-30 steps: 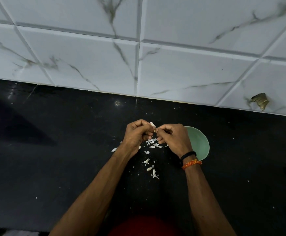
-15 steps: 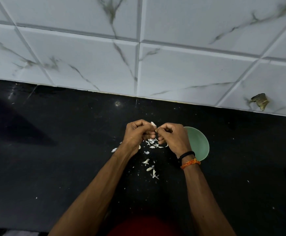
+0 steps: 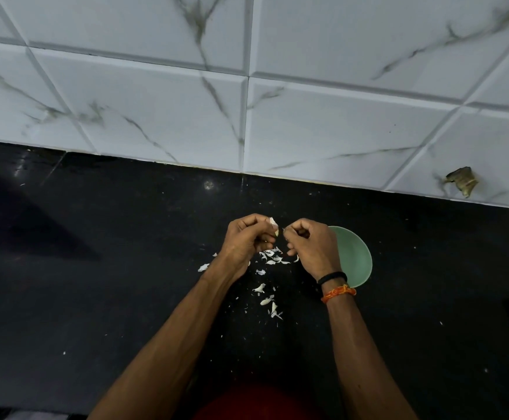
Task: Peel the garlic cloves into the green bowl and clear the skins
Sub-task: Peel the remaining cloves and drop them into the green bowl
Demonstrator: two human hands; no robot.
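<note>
My left hand (image 3: 248,242) is closed around a garlic clove (image 3: 274,225), whose white tip sticks out by the thumb. My right hand (image 3: 312,248) is close beside it, fingers curled and pinched; whether a bit of skin sits between the fingertips I cannot tell. The green bowl (image 3: 355,259) stands on the black counter just right of my right hand, partly hidden by that wrist. Its contents are not visible. White garlic skins (image 3: 273,259) lie scattered on the counter under and below both hands, with more skin pieces (image 3: 270,301) nearer to me.
The black counter (image 3: 95,283) runs to a white marble-look tiled wall (image 3: 247,116) at the back. A chipped hole (image 3: 462,181) marks the wall at the right. Small white flecks dot the counter. A red garment shows at the bottom edge.
My hands have drawn slightly apart: a small gap shows between them where the fingertips met on the clove before. The bowl and skins have not moved.
</note>
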